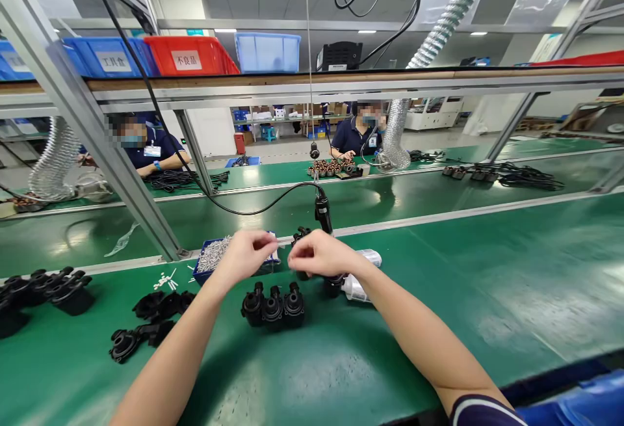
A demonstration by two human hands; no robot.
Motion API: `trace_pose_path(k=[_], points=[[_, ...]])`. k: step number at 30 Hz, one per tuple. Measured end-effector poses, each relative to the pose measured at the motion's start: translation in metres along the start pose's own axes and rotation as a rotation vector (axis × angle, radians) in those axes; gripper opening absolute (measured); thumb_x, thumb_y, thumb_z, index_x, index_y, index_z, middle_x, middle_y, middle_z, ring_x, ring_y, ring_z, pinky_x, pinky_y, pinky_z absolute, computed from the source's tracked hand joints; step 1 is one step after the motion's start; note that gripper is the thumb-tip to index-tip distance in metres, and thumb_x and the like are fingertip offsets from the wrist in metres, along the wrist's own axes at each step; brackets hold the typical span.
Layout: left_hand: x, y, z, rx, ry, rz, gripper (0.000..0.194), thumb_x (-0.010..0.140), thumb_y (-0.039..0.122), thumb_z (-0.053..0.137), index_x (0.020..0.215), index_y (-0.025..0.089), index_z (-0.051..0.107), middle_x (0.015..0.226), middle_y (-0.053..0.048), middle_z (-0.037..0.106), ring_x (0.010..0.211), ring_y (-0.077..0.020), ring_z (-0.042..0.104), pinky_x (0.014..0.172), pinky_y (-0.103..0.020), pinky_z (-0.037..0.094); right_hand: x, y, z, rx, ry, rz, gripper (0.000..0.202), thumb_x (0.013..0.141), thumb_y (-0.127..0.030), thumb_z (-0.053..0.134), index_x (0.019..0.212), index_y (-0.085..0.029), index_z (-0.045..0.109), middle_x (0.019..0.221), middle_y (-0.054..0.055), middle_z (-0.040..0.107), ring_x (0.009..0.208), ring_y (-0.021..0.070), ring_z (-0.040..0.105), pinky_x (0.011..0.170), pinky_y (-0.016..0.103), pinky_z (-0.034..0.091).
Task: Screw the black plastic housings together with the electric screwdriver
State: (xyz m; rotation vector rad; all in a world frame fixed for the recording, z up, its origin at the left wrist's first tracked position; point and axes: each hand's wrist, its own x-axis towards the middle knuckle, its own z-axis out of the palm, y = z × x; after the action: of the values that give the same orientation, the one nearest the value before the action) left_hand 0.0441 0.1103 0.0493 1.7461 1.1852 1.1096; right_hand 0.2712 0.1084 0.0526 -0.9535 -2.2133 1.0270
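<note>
Both my hands are raised over the green bench, facing each other with a small gap between. My left hand [247, 255] is closed in a pinch beside a blue bin of screws [213, 255]; anything between its fingertips is too small to make out. My right hand [322, 253] also has its fingers curled together, and their grip is partly hidden. Just below stand three black plastic pump housings [273, 307] in a row. A black electric screwdriver [322, 210] hangs upright behind my right hand, near another black part [301, 234].
White bottles [357, 288] lie by my right forearm. At left are black covers [125, 343], small white pieces [166, 280] and more black housings [73, 292]. A metal post [97, 107] rises at left. Two people sit across the line; coloured bins [190, 55] line the shelf.
</note>
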Motion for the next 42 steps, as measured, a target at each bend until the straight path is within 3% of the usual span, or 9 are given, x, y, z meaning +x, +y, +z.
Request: trace_pose_path(k=[2,4,6,18,27,34,42], points=[[-0.005,0.002,-0.009,0.342,-0.282,0.001,0.018,0.076,0.034,0.075,0.071,0.018,0.079,0.067,-0.002,0.074,0.062,-0.0178,0.061,0.06,-0.026,0.044,-0.003,0.003,-0.008,-0.057,-0.297,0.042,0.018,0.086,-0.033,0.072,0.085,-0.016,0.08,0.07,0.001,0.073,0.056,0.0139,0.065,0.056,0.022,0.047],[-0.009,0.003,-0.011,0.528,-0.478,-0.014,0.017,0.079,0.029,0.068,0.076,0.018,0.081,0.067,-0.002,0.074,0.061,-0.0176,0.061,0.058,-0.025,0.042,-0.002,0.009,-0.01,-0.075,-0.412,0.063,0.02,0.084,-0.034,0.074,0.086,-0.016,0.08,0.073,0.001,0.075,0.055,0.0131,0.065,0.055,0.021,0.047],[-0.012,0.005,-0.008,0.574,-0.55,-0.019,0.017,0.08,0.025,0.067,0.08,0.019,0.082,0.069,-0.002,0.075,0.061,-0.0175,0.062,0.057,-0.024,0.041,0.001,0.016,-0.009,-0.076,-0.445,0.077,0.02,0.083,-0.035,0.075,0.085,-0.015,0.081,0.074,0.002,0.075,0.054,0.0129,0.065,0.054,0.021,0.047],[-0.019,0.006,0.007,0.702,-0.571,0.149,0.026,0.074,0.002,0.062,0.074,0.02,0.08,0.069,-0.004,0.074,0.064,-0.0196,0.063,0.06,-0.027,0.039,0.008,0.029,-0.005,-0.122,-0.517,0.121,0.021,0.084,-0.034,0.076,0.089,-0.014,0.083,0.073,0.002,0.075,0.058,0.0138,0.067,0.056,0.02,0.048],[-0.019,0.008,0.01,0.762,-0.601,0.193,0.026,0.075,0.002,0.061,0.076,0.019,0.081,0.071,-0.004,0.074,0.065,-0.0197,0.063,0.06,-0.028,0.038,0.004,0.018,-0.005,-0.231,-0.501,0.155,0.012,0.085,-0.024,0.075,0.09,-0.014,0.08,0.073,0.001,0.074,0.055,0.0129,0.065,0.055,0.021,0.045],[-0.02,0.008,0.014,0.755,-0.638,0.169,0.024,0.075,0.002,0.063,0.074,0.02,0.079,0.061,-0.001,0.067,0.056,-0.0173,0.055,0.056,-0.027,0.035,-0.008,0.001,-0.01,-0.222,-0.508,0.18,0.019,0.084,-0.02,0.076,0.103,-0.017,0.077,0.079,0.001,0.077,0.059,0.0142,0.068,0.059,0.022,0.046],[-0.018,0.009,0.008,0.716,-0.696,0.104,0.016,0.078,0.008,0.066,0.077,0.019,0.078,0.062,0.0,0.066,0.058,-0.0161,0.053,0.057,-0.026,0.036,-0.008,-0.01,0.002,-0.272,-0.521,0.146,0.023,0.084,-0.016,0.082,0.103,-0.018,0.069,0.075,-0.003,0.073,0.066,0.0139,0.069,0.06,0.02,0.044]])
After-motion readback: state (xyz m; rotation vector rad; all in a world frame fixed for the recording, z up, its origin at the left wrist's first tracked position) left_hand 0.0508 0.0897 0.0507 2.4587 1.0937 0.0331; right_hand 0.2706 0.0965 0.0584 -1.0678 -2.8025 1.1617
